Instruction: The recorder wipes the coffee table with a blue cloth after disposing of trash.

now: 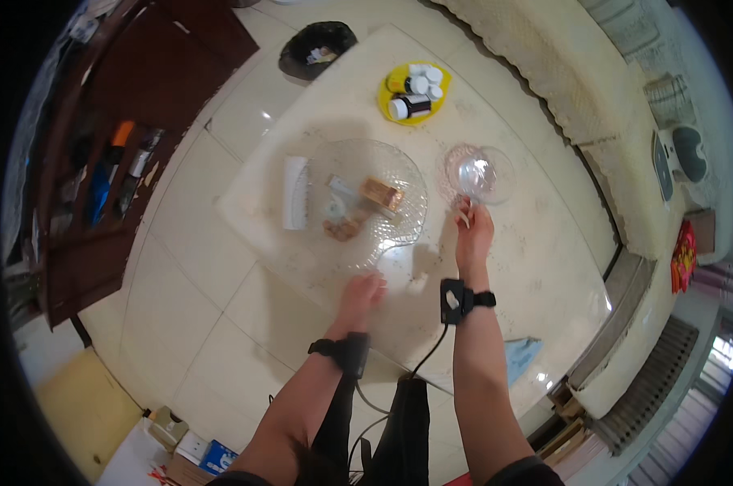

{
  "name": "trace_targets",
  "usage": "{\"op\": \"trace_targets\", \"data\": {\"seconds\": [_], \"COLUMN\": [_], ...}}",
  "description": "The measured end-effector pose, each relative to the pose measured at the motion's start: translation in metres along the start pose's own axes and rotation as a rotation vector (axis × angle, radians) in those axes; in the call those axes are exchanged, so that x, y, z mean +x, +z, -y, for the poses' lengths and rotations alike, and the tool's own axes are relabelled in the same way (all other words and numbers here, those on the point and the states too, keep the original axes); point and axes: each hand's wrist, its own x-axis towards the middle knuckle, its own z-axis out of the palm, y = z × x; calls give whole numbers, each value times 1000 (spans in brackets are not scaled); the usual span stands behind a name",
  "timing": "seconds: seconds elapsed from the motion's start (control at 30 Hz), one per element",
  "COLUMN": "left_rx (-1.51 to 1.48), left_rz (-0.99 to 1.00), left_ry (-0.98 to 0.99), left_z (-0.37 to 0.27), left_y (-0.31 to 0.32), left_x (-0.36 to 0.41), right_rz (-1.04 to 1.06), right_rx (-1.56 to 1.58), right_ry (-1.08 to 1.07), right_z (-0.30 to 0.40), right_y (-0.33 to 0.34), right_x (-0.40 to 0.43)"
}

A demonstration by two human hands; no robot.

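Note:
A clear dome-shaped bowl or lid (pixel 497 188) stands on the right of the pale table, partly over a pinkish patterned round piece (pixel 454 167). My right hand (pixel 476 228) has its fingertips pinched at the near rim of the clear bowl. Blurred, my left hand (pixel 363 294) hovers by the table's near edge, fingers loosely curled with nothing visible in them. Just beyond it lies a large clear textured tray (pixel 412 222). On the tray are a gold-brown small box (pixel 381 193), brown lumpy pieces (pixel 342 229) and a thin pale strip (pixel 340 184).
A white notched roll or box (pixel 295 193) lies at the tray's left. Farther back, a yellow dish (pixel 414 120) holds several bottles. A black-lined bin (pixel 318 51) stands on the floor. A blue cloth (pixel 522 357) is at the near right. Cables hang from both wrist devices.

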Motion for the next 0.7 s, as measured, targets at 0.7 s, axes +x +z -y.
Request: {"op": "trace_targets", "data": {"seconds": [0.7], "left_rx": [558], "left_rz": [84], "left_ry": [29], "left_z": [193], "left_y": [72], "left_x": [-88], "right_rz": [-621], "right_rx": [-35], "right_ry": [15], "right_z": [-33], "right_y": [-293], "right_x": [-243]}}
